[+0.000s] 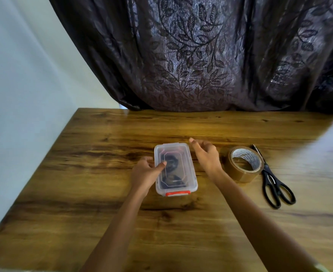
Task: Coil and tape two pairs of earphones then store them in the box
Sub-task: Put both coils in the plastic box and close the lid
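Wood-grain table [83,193], dark leaf-pattern curtain [191,55] behind, pale wall [14,95] at the left.

Box [191,169] sits mid-table, long axis running 12 to 6, lid on, red latch [178,193] at its 6 o'clock end. Earphones [170,161] show as dark coils through the clear lid, so both pairs look stored already. Can't tell whether the far-end latch is clipped.

Handling, my read: small thin-walled plastic, light even when loaded, slick on this varnish, walls flex a bit. It will skate if pushed from one side only. Best hold is across the two long edges, or pin the lid down and press the latch ends. Contents are soft cable, nothing fragile.

Left hand [145,171] is at the box's 9 o'clock, fingers curled round the left edge, thumb [160,165] flat on the lid. Right hand [207,156] is at about 2 o'clock, just beside the box and not touching it, fingers loosely spread, holding nothing.

Tape [238,173] at the box's 3 o'clock, scissors [266,169] just past it.
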A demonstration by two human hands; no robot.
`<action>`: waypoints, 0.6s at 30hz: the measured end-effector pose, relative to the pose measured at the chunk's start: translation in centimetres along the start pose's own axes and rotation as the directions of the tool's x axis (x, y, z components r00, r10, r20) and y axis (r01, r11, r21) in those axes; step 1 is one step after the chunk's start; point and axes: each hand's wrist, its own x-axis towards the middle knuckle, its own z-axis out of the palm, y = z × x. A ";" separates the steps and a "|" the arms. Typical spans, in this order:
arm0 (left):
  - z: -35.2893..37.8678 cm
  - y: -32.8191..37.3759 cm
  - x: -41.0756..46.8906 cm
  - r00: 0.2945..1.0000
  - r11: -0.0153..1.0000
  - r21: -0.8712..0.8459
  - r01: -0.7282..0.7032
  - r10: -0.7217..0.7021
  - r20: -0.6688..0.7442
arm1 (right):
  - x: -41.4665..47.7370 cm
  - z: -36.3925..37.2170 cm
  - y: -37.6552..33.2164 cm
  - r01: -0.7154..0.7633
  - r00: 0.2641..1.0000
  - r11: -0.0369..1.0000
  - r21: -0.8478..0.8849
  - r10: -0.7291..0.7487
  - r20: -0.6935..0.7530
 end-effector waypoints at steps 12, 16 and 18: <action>0.0 -0.1 1.2 0.995 0.996 -0.076 0.053 -0.046 0.093 | 5.0 1.4 0.0 -0.173 0.931 0.971 -0.165 0.215 0.294; 0.1 -0.2 1.2 0.994 0.993 -0.100 0.066 -0.057 0.094 | 5.3 1.3 0.5 -0.275 0.910 0.958 0.077 0.234 0.341; 0.1 -0.3 1.2 0.993 0.992 -0.106 0.072 -0.062 0.098 | 5.2 1.4 0.7 -0.291 0.916 0.941 0.174 0.222 0.335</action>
